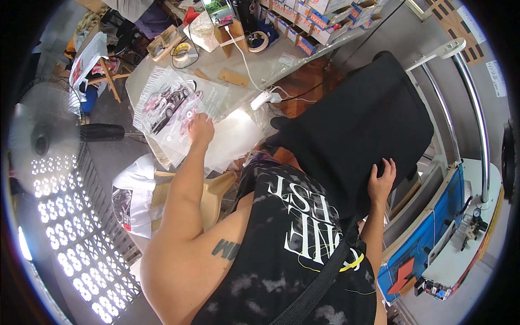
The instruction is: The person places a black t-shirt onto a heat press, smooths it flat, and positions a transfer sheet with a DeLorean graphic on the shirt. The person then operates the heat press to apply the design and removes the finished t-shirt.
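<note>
My left hand [201,130] is at a see-through film sheet [162,127] printed with a car picture in grey and pink. Its fingers are curled together at the sheet's right part, closed on the film. The film lies on a pale table [142,85], beside blank whitish sheets [238,135]. On the right, a black T-shirt [363,119] is spread over a flat raised surface. My right hand [382,181] rests on the shirt's near right part, fingers spread and holding nothing.
A white power strip [262,100] with cables lies beyond the sheets. Small boxes [319,24] are stacked at the back. Metal rails [474,103] and a blue panel [422,233] flank the shirt on the right. A fan [43,135] and yellowish plastic chair [216,192] stand left.
</note>
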### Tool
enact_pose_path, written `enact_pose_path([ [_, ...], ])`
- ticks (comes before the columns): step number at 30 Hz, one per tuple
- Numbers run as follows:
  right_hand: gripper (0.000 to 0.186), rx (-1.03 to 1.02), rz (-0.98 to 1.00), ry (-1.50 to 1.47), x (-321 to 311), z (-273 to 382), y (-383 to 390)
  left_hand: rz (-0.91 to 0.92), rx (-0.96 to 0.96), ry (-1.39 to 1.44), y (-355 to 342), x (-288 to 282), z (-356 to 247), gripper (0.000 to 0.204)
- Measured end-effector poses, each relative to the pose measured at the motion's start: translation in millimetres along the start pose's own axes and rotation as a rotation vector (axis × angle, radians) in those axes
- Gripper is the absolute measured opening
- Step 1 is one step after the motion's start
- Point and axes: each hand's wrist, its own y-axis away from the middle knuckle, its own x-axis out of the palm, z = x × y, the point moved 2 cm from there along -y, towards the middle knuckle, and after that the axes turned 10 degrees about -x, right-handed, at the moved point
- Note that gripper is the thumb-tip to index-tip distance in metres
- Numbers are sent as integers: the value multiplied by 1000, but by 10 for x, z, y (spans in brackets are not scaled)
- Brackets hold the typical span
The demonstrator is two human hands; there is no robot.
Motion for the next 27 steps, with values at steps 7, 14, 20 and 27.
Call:
enact_pose_path([
  [7,38,17,-48,-2,-32,-6,-2,-218,-304,-113,-753,-305,990,29],
  [14,25,109,-57,-449,-279,542,-413,-73,-110,1392,-442,-2718,563,24],
  [20,45,92,406,-1563,-456,1601,-619,791,654,916,1236,-2677,-1899,18],
  [27,30,339,133,-1107,-390,1191,-363,1000,1547,322,2030,-1787,-3209,14],
])
